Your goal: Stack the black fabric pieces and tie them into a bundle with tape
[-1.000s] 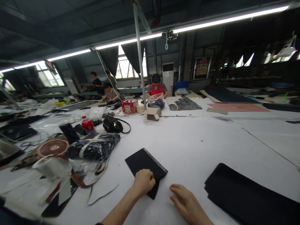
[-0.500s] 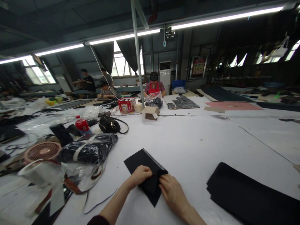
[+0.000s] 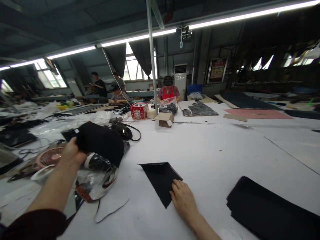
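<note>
My left hand (image 3: 75, 151) is raised at the left, its fingers closed on one end of a black fabric piece (image 3: 101, 140). That piece hangs curved in the air above a plastic-wrapped bundle (image 3: 97, 162). At the middle front, another black fabric piece (image 3: 161, 181) lies on the white table (image 3: 207, 160), its far edge slightly lifted. My right hand (image 3: 183, 200) grips this piece at its right edge, fingers bent over it. A stack of black fabric pieces (image 3: 270, 206) rests further right, apart from both hands.
At the left are a pink fan (image 3: 50, 156), a black handbag (image 3: 122, 130) and a thin cord (image 3: 112, 212). An opened cardboard box (image 3: 164, 119) and a red box (image 3: 139, 111) stand across the table. A person in a red apron (image 3: 168, 93) sits opposite.
My left hand has left the middle piece and swung up and left, carrying a black fabric piece. My right hand stays at the edge of the piece on the table. The view has shifted slightly.
</note>
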Action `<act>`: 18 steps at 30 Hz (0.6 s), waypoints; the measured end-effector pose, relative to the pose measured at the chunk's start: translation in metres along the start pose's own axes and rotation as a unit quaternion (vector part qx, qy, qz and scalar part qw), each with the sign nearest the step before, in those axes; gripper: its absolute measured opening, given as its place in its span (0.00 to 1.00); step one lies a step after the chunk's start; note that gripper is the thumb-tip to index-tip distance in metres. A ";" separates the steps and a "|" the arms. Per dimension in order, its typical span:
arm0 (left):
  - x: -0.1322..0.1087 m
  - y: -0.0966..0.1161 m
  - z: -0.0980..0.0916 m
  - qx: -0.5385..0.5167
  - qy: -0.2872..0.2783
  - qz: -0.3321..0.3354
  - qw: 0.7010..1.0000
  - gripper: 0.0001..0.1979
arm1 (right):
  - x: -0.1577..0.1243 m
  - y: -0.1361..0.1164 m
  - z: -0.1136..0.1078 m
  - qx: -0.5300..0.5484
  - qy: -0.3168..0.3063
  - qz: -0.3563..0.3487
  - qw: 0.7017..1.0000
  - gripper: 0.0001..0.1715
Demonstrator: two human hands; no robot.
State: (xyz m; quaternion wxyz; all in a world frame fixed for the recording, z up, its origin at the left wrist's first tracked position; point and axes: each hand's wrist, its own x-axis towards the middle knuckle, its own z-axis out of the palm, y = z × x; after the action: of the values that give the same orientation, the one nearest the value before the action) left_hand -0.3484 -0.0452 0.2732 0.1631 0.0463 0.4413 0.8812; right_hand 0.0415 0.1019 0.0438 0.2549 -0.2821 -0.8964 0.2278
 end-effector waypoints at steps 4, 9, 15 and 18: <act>-0.020 0.046 0.006 0.080 -0.060 0.080 0.992 0.06 | 0.022 0.003 0.003 0.073 -0.010 0.028 0.997 0.17; -0.135 -0.010 0.009 0.363 -0.147 0.155 0.907 0.11 | 0.019 -0.001 -0.017 0.171 -0.015 0.115 0.978 0.18; -0.302 -0.187 -0.018 0.467 -0.558 0.130 0.673 0.09 | -0.036 0.010 -0.082 0.544 -0.195 0.338 0.743 0.40; -0.327 -0.248 -0.049 0.499 -0.642 0.222 0.538 0.19 | -0.067 0.032 -0.106 0.552 -0.194 0.397 0.707 0.33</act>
State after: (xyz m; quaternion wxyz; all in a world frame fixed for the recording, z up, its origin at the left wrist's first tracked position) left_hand 0.0095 -0.0520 0.0674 0.1525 0.7699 0.5620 0.2610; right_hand 0.1637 0.1117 0.0852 0.0720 -0.3709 -0.4452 0.8118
